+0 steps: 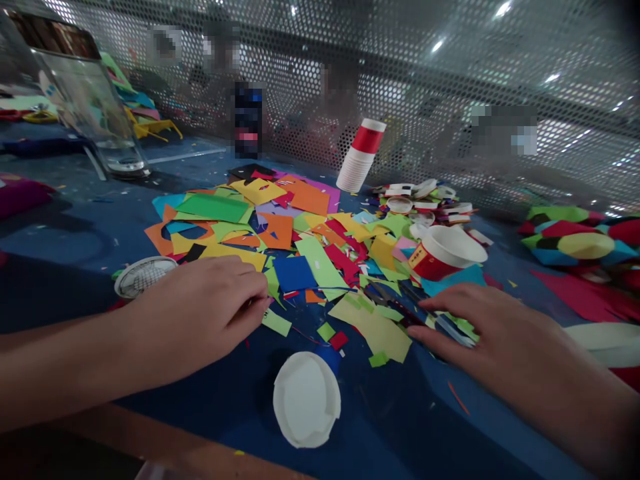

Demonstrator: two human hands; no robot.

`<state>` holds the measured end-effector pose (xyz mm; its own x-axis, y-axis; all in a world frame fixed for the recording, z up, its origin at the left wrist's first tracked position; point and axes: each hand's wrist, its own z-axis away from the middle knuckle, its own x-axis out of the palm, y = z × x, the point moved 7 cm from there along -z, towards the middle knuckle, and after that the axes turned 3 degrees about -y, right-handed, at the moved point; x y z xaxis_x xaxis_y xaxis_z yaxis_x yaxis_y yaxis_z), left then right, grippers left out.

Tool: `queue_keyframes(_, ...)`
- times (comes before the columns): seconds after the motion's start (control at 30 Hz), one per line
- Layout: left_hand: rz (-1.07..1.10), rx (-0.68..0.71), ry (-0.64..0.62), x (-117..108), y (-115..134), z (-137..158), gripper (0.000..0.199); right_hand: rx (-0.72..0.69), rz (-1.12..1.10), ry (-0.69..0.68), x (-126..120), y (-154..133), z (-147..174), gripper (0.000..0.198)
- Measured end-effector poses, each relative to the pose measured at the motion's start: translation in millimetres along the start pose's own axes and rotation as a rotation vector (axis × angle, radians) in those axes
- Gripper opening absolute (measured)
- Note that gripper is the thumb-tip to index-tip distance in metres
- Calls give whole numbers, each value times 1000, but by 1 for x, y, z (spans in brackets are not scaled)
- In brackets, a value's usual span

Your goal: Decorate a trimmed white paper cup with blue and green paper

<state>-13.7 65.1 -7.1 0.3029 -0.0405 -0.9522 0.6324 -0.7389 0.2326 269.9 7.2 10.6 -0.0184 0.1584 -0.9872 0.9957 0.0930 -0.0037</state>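
Note:
My left hand [215, 303] is closed, thumb against the fingers, over the left side of the paper scraps. Whatever it pinches, if anything, is hidden. On the right, the thumb and forefinger of my right hand [493, 333] are apart, on either side of a long dark tool [403, 308], perhaps scissors, lying among the scraps. I cannot tell whether they touch it. Between my hands, near the table's front edge, sits a shallow white cut-off paper cup bottom [307, 400]. A pale green paper piece [375, 323] and a blue paper square [295, 273] lie among the scraps.
A red-and-white paper cup [447, 253] stands right of the scraps, before a heap of cut cup rings [425, 200]. Behind are a leaning cup stack [361, 157] and a perforated metal screen [300, 87]. A glass bottle [93, 107] stands at far left.

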Motion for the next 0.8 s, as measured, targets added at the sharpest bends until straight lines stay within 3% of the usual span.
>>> queue_keyframes(0.17, 4, 86, 106, -6, 6, 3, 34, -69, -19, -142, 11, -5, -10, 30)
queue_keyframes(0.23, 64, 172, 69, -8, 16, 7, 35, -84, -38, -172, 11, -10, -14, 24)
queue_keyframes(0.33, 143, 325, -97, -4, 36, 16, 84, -62, -51, -124, 8, -12, -15, 16)
queue_keyframes(0.4, 159, 373, -161, -1, 43, 19, 96, -17, -69, -66, 5, -7, -13, 14)
queue_keyframes(0.5, 213, 367, -134, -4, 43, 19, 89, 98, -134, -2, -3, 8, -8, 19)
queue_keyframes(0.63, 317, 250, -56, -9, 33, 17, 88, 288, -164, 143, -22, 25, 0, 21)
queue_keyframes(0.8, 358, 194, 14, -9, 28, 21, 90, 258, -186, 245, -33, 18, 4, 18)
